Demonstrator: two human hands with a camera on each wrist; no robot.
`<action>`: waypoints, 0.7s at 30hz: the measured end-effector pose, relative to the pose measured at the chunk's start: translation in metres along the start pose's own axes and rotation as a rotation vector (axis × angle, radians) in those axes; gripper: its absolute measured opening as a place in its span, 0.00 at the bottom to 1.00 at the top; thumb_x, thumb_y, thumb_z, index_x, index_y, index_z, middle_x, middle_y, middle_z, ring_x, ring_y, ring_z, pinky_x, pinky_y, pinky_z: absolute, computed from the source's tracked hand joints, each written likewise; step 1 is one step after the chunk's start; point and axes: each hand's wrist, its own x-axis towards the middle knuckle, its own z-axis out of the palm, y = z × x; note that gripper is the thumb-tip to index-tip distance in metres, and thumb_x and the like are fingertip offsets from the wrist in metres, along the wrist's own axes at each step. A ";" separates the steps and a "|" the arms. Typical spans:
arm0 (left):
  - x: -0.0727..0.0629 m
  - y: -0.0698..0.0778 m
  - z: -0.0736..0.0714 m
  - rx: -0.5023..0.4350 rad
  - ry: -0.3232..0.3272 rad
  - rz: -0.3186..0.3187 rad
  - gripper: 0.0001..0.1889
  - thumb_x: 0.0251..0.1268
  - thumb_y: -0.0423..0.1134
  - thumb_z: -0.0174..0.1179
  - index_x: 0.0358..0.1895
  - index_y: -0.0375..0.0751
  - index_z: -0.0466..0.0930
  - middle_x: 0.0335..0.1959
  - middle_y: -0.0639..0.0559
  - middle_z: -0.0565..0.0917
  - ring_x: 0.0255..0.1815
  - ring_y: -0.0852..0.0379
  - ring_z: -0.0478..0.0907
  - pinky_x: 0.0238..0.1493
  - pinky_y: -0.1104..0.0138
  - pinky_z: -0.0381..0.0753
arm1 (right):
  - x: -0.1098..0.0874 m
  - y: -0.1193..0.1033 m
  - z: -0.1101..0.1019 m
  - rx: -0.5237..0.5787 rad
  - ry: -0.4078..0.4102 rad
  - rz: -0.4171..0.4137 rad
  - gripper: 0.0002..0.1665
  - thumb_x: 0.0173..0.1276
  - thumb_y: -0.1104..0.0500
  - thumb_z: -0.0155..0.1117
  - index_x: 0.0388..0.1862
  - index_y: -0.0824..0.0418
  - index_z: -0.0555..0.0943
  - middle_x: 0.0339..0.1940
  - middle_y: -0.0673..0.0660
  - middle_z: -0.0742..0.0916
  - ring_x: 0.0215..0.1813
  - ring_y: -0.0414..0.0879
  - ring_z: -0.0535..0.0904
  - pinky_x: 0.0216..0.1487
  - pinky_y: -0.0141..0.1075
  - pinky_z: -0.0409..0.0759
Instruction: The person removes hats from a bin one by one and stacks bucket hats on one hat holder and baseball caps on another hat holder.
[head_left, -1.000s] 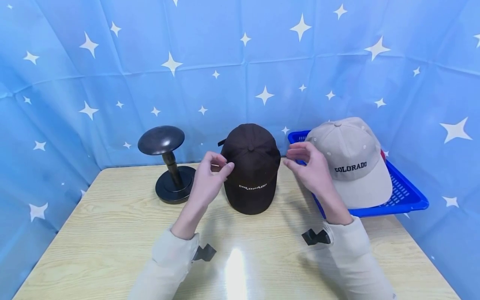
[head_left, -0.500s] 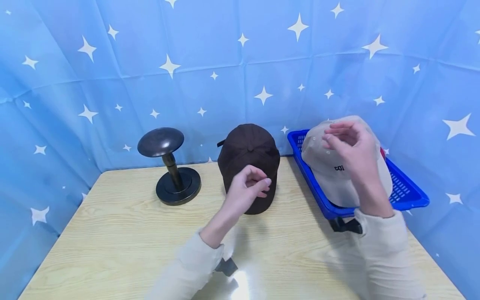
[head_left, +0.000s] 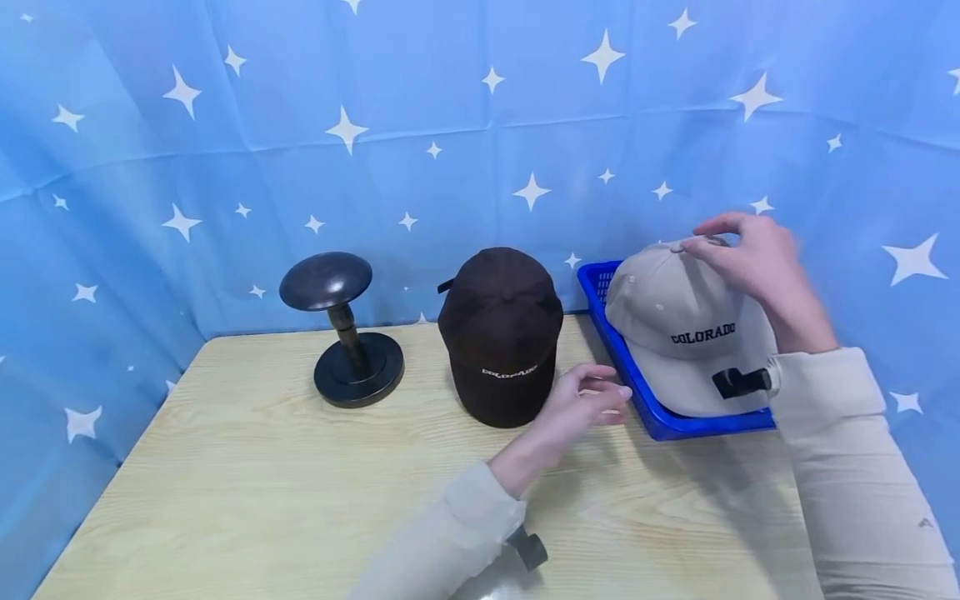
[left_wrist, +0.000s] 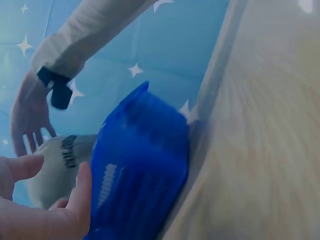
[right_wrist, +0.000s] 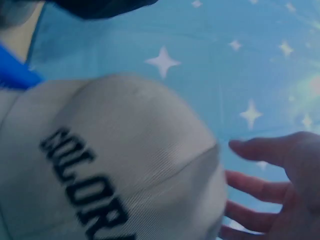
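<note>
A beige baseball cap (head_left: 651, 304) lettered COLORADO lies in a blue plastic basket (head_left: 651, 421) at the right. My right hand (head_left: 768, 258) is over the crown of this cap, thumb near its top button. In the right wrist view the fingers (right_wrist: 260, 189) are spread beside the crown (right_wrist: 145, 145), holding nothing. My left hand (head_left: 576, 408), fingers loosely bent and holding nothing, is close to the basket's left side. A dark brown baseball cap (head_left: 501, 321), also lettered COLORADO, sits upright on the table just behind that hand.
A dark cap stand (head_left: 326, 282) with a domed top and round base stands bare on the left of the wooden table (head_left: 247, 492). A blue curtain (head_left: 420, 75) with white stars hangs behind and at both sides.
Both hands have left the sides of the brown cap and moved right: my right hand to the beige cap's crown, my left across the brown cap's front toward the basket. Both caps stay in place.
</note>
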 end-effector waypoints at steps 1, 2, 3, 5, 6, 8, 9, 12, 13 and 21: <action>0.003 -0.004 0.003 -0.023 0.009 -0.013 0.22 0.67 0.29 0.66 0.63 0.35 0.74 0.45 0.47 0.81 0.41 0.53 0.86 0.53 0.57 0.89 | 0.004 0.000 0.002 -0.018 -0.038 0.002 0.41 0.71 0.31 0.61 0.67 0.62 0.80 0.70 0.71 0.78 0.71 0.72 0.69 0.59 0.55 0.72; 0.006 -0.008 0.006 -0.049 0.019 -0.025 0.24 0.68 0.29 0.66 0.64 0.35 0.72 0.45 0.46 0.81 0.42 0.51 0.86 0.55 0.55 0.89 | 0.007 -0.001 0.003 -0.030 -0.077 0.002 0.44 0.70 0.30 0.61 0.69 0.62 0.78 0.72 0.72 0.76 0.72 0.74 0.67 0.62 0.62 0.70; 0.008 -0.012 0.008 -0.077 0.030 -0.033 0.25 0.67 0.28 0.66 0.66 0.34 0.71 0.46 0.45 0.81 0.43 0.50 0.86 0.56 0.52 0.88 | 0.010 -0.002 0.005 -0.043 -0.115 -0.001 0.46 0.70 0.28 0.61 0.70 0.62 0.77 0.73 0.74 0.74 0.73 0.75 0.65 0.65 0.66 0.68; 0.012 -0.019 0.012 -0.131 0.037 -0.045 0.28 0.67 0.27 0.65 0.69 0.32 0.67 0.47 0.43 0.81 0.43 0.49 0.85 0.60 0.47 0.85 | 0.014 -0.004 0.009 -0.064 -0.199 -0.008 0.48 0.69 0.27 0.61 0.73 0.60 0.74 0.76 0.74 0.71 0.75 0.77 0.62 0.67 0.71 0.65; 0.014 -0.021 0.013 -0.154 0.040 -0.051 0.29 0.67 0.26 0.64 0.70 0.32 0.66 0.47 0.43 0.80 0.42 0.50 0.84 0.60 0.46 0.84 | 0.015 -0.004 0.010 -0.072 -0.234 -0.009 0.49 0.69 0.27 0.61 0.75 0.60 0.72 0.77 0.75 0.69 0.76 0.78 0.60 0.68 0.72 0.64; 0.016 -0.027 0.016 -0.186 0.045 -0.066 0.30 0.68 0.24 0.63 0.71 0.34 0.65 0.46 0.42 0.78 0.40 0.51 0.84 0.60 0.46 0.84 | 0.014 -0.003 0.013 -0.054 -0.280 0.007 0.50 0.69 0.27 0.62 0.76 0.59 0.71 0.79 0.75 0.66 0.77 0.78 0.58 0.69 0.73 0.63; 0.017 -0.029 0.018 -0.200 0.044 -0.077 0.30 0.68 0.23 0.62 0.71 0.35 0.65 0.46 0.43 0.77 0.39 0.51 0.84 0.58 0.47 0.85 | 0.013 -0.002 0.014 -0.038 -0.281 0.012 0.49 0.69 0.28 0.63 0.75 0.60 0.72 0.79 0.74 0.67 0.77 0.77 0.59 0.69 0.72 0.64; 0.019 -0.033 0.024 -0.230 0.038 -0.098 0.31 0.68 0.21 0.61 0.72 0.37 0.64 0.46 0.44 0.74 0.38 0.51 0.84 0.55 0.50 0.88 | 0.009 0.000 0.016 0.025 -0.228 0.032 0.45 0.69 0.31 0.65 0.71 0.62 0.76 0.76 0.73 0.71 0.76 0.74 0.63 0.69 0.68 0.66; 0.020 -0.034 0.026 -0.230 0.036 -0.102 0.31 0.68 0.20 0.60 0.72 0.38 0.64 0.45 0.44 0.73 0.38 0.51 0.84 0.56 0.49 0.87 | 0.007 0.001 0.016 0.045 -0.204 0.031 0.44 0.70 0.32 0.65 0.70 0.63 0.78 0.75 0.73 0.73 0.75 0.73 0.65 0.68 0.67 0.67; 0.023 -0.034 0.039 -0.210 0.041 -0.103 0.40 0.67 0.17 0.60 0.79 0.44 0.58 0.37 0.50 0.72 0.33 0.54 0.82 0.55 0.47 0.87 | 0.005 0.002 0.017 0.033 -0.074 -0.023 0.36 0.74 0.36 0.62 0.62 0.65 0.83 0.65 0.73 0.81 0.67 0.71 0.74 0.63 0.63 0.72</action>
